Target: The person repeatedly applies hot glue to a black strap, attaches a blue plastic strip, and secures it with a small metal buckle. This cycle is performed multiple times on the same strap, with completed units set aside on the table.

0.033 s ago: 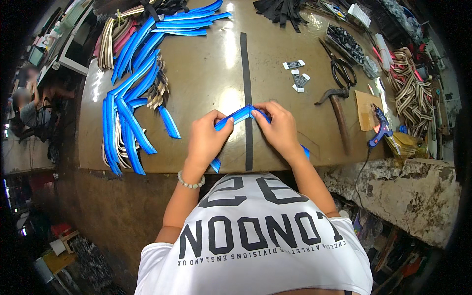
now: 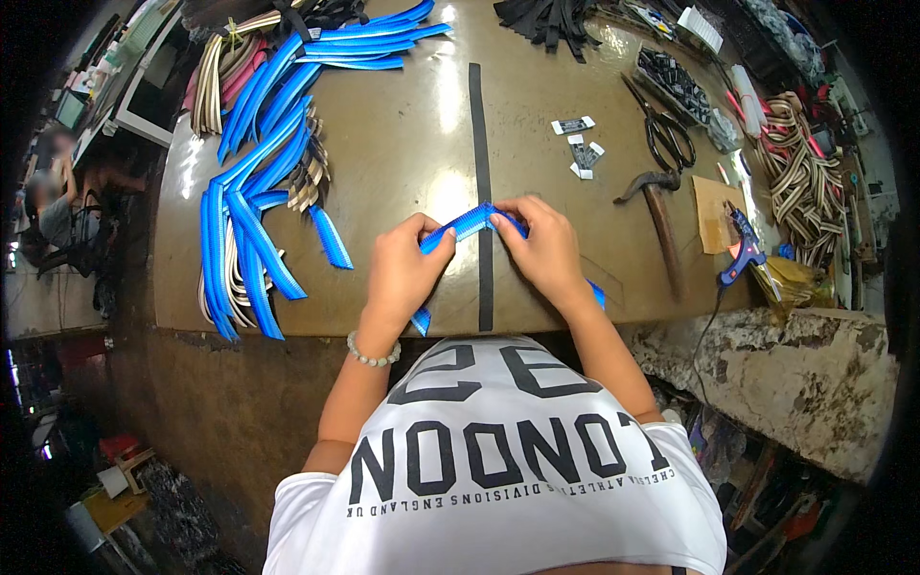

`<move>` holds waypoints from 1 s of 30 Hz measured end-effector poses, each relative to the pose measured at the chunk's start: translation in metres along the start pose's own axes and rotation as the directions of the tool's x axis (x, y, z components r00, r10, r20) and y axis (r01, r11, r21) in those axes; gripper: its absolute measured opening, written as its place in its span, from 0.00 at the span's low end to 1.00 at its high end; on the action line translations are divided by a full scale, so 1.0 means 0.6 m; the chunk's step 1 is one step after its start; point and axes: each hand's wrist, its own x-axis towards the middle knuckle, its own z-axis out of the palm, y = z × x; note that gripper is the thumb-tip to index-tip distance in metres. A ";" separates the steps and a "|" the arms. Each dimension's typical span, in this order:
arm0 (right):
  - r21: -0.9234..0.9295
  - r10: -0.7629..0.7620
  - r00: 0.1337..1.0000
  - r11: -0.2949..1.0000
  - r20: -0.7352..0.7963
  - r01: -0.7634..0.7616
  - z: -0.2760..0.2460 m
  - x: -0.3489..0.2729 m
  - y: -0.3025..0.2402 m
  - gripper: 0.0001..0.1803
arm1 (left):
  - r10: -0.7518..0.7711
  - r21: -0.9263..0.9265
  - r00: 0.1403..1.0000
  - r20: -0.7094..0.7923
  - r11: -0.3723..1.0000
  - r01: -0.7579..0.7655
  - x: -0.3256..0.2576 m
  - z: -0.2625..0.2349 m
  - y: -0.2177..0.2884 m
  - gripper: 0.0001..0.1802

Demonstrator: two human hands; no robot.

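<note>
Both hands hold one blue strap point(image 2: 470, 224) tight. The left hand point(image 2: 402, 273) and right hand point(image 2: 548, 251) pinch it over the black strip point(image 2: 479, 125) on the counter point(image 2: 402, 144).

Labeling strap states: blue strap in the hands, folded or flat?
Folded: blue webbing strap arches up between left hand and right hand, both ends trailing toward the table edge.

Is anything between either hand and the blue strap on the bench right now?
Nothing visible. The left hand and right hand both pinch the blue strap directly, over the black stripe on the workbench. The hammer and scissors lie off to the right, apart.
</note>
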 end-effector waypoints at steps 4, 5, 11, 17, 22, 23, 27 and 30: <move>-0.096 -0.024 0.999 0.995 0.020 0.026 0.001 0.000 -0.005 0.08 | -0.040 0.223 0.999 -0.006 0.974 0.040 -0.009 0.009 0.012 0.10; -0.145 -0.011 0.999 0.989 0.032 0.016 0.003 -0.002 -0.009 0.07 | 0.079 0.311 0.995 -0.055 0.949 -0.058 -0.013 0.013 0.015 0.10; -0.518 -0.199 0.979 0.834 0.039 0.190 -0.030 -0.022 -0.009 0.12 | 0.400 0.458 0.914 0.073 0.800 -0.387 -0.022 0.030 0.022 0.18; -0.024 0.203 0.379 0.856 -0.903 -0.516 -0.280 -0.094 0.219 0.32 | 0.399 0.387 0.909 0.121 0.824 -0.414 -0.016 0.022 0.007 0.19; -0.072 0.199 0.513 0.884 -0.835 -0.461 -0.405 -0.109 0.410 0.42 | 0.425 0.363 0.900 0.098 0.827 -0.430 -0.015 0.021 0.003 0.19; -0.085 0.218 0.454 0.825 -0.864 -0.558 -0.418 -0.106 0.430 0.42 | 0.422 0.361 0.901 0.098 0.829 -0.428 -0.016 0.021 0.002 0.18; -0.184 0.119 0.306 0.580 -0.944 -0.793 -0.434 -0.082 0.482 0.43 | 0.418 0.357 0.905 0.078 0.836 -0.417 -0.016 0.025 -0.003 0.18; -0.016 0.281 0.286 0.687 -0.916 -0.726 -0.439 -0.075 0.512 0.39 | 0.407 0.356 0.911 0.060 0.844 -0.401 -0.019 0.026 -0.006 0.19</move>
